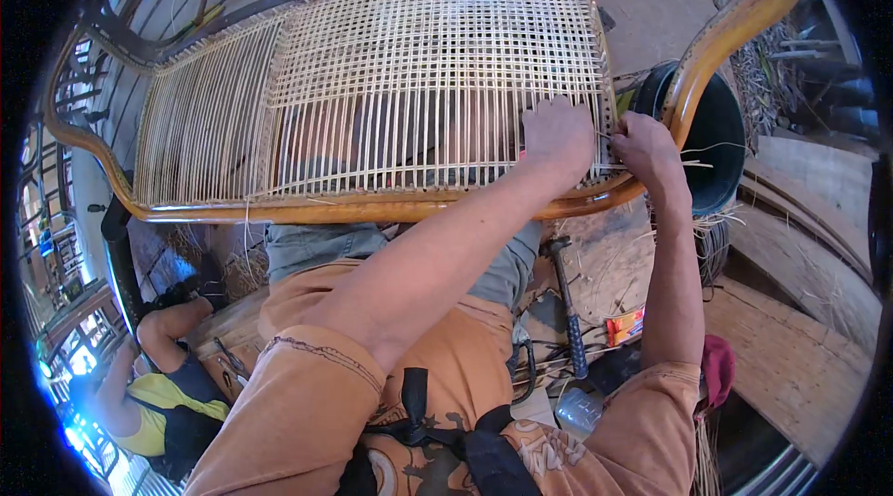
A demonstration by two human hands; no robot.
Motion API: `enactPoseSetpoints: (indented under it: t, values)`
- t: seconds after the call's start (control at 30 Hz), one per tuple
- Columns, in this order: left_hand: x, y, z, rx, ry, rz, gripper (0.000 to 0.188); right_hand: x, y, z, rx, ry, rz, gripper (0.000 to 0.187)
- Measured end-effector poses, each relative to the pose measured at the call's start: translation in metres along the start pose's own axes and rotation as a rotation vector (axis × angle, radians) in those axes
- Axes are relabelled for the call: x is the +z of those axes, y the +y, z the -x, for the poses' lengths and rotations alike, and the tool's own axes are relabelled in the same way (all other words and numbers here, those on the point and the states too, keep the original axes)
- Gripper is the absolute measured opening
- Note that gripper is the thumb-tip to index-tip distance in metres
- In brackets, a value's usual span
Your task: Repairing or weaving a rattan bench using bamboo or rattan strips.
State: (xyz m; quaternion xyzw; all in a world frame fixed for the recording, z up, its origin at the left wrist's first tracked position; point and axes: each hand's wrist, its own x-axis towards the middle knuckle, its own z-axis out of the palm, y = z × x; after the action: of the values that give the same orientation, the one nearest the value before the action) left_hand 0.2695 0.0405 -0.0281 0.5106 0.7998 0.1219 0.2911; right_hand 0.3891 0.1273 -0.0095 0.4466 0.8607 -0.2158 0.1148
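A wooden furniture frame (372, 209) lies across my lap, its panel strung with pale cane strands (400, 138). The far part of the middle section is woven into an open grid (419, 35); nearer me, the strands run mostly one way. My left hand (558, 138) rests at the right end of the panel with fingers curled down; whatever they grip is hidden. Beside it, over the frame's right edge, my right hand (644, 152) is closed in a pinch on a thin cane strand (603, 134). Loose strand ends (693, 164) stick out past that hand.
A dark green bucket (721, 147) stands behind the frame's curved right arm (735, 31). A hammer (568, 310) lies on the boards below, near a red and orange packet (625, 326). At lower left sits another person in a yellow top (153, 412). Wooden boards (791, 356) lie at right.
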Motion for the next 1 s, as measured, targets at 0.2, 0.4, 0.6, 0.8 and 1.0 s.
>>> enactPoseSetpoints:
  t: [0.2,0.4,0.6,0.8,1.0]
  values:
    - [-0.009,-0.016,-0.016,-0.007,-0.162,0.18,0.023,0.001,-0.004,0.0,0.006,0.025,-0.061,0.018]
    - [-0.054,-0.054,0.002,-0.002,-0.159,-0.117,0.019,-0.019,-0.023,0.014,0.086,0.05,0.034,0.023]
    - [-0.095,-0.075,0.032,0.219,0.295,0.199,0.017,0.001,-0.051,0.003,-0.295,0.17,-0.507,0.024]
    - [-0.016,-0.066,0.02,0.187,0.286,0.311,0.028,-0.007,-0.031,0.005,0.018,-0.05,-0.302,0.025]
    - [-0.024,-0.008,0.037,0.043,-0.248,0.252,0.032,0.008,-0.013,-0.002,-0.085,0.093,-0.237,0.024]
